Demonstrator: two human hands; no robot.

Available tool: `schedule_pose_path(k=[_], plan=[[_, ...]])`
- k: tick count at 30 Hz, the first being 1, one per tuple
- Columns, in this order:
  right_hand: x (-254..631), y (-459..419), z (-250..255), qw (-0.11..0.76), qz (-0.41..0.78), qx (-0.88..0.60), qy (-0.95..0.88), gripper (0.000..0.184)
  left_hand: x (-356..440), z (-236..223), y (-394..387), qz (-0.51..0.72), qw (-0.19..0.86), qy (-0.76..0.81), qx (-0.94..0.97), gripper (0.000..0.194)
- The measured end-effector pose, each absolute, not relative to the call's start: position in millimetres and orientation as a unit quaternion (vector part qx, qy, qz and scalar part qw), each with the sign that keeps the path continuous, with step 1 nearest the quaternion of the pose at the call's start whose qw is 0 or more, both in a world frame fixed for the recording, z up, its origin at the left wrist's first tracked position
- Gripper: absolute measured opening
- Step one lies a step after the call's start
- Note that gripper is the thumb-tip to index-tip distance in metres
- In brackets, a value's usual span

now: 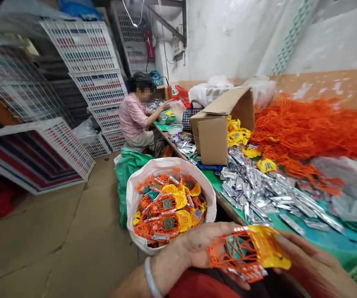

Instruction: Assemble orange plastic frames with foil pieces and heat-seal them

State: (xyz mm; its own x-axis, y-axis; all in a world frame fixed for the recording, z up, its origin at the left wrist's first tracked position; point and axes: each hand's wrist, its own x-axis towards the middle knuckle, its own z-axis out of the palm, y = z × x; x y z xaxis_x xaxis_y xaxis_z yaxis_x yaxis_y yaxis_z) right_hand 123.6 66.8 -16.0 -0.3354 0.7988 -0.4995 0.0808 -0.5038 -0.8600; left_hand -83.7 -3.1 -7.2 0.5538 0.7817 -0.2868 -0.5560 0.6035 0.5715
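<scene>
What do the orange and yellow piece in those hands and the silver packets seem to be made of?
The orange-and-yellow lattice piece looks like moulded plastic: glossy, thin even struts. The silver packets look like metallised foil, shiny and creased.

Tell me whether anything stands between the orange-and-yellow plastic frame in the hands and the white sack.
Only the left hand, gripping the orange-and-yellow plastic frame, lies between it and the white sack; no other object shows there. The right hand is on the frame's far side.

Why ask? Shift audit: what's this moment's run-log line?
left hand: holds orange-yellow plastic frame | right hand: on same frame | beside: white sack of similar frames | co-worker seated farther off
</scene>
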Motion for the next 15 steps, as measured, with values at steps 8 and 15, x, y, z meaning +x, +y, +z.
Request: schedule_pose_path(k=[8, 15], plan=[[1.6, 90.9, 6.8, 0.202, 0.566, -0.363, -0.712, 0.031, -178.8, 11.2, -47.8, 0.424, 0.429, 0.653, 0.457, 0.043], [-63.0, 70.3, -22.2, 0.148, 0.399, -0.342, -0.838, 0.011, -208.3, 2.8, -58.4, 0.270, 0.135, 0.826, 0.476, 0.042]])
